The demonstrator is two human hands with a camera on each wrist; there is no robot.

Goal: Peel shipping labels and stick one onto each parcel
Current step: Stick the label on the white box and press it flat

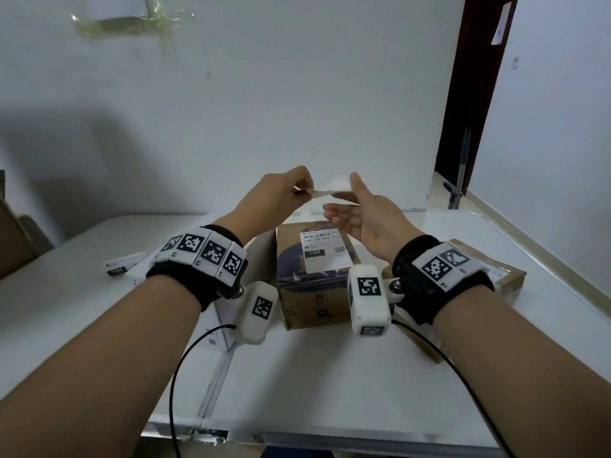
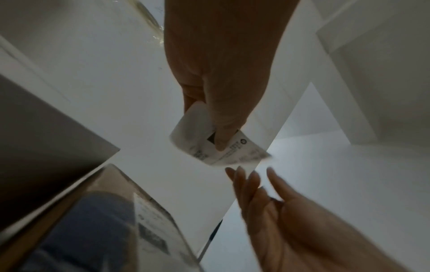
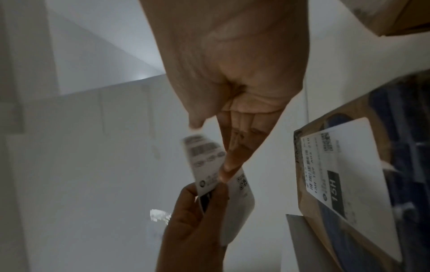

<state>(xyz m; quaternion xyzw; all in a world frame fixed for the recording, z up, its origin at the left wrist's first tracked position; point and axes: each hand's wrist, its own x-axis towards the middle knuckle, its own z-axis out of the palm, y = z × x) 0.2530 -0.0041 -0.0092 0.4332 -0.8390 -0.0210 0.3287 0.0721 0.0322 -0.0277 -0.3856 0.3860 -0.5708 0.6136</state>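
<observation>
Wrists up front, we've got our left hand (image 1: 274, 193) pinching the shipping label (image 2: 218, 147) up above the parcel (image 1: 314, 272); our right hand (image 1: 367, 216) is loose, fingers on the label's other end. Parcel's on the worktop (image 1: 297, 385), already labelled.

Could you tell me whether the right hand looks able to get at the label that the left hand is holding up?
Probably yes. The right hand is open beside the label pinched by the left hand, above the parcel, with nothing between them.
</observation>
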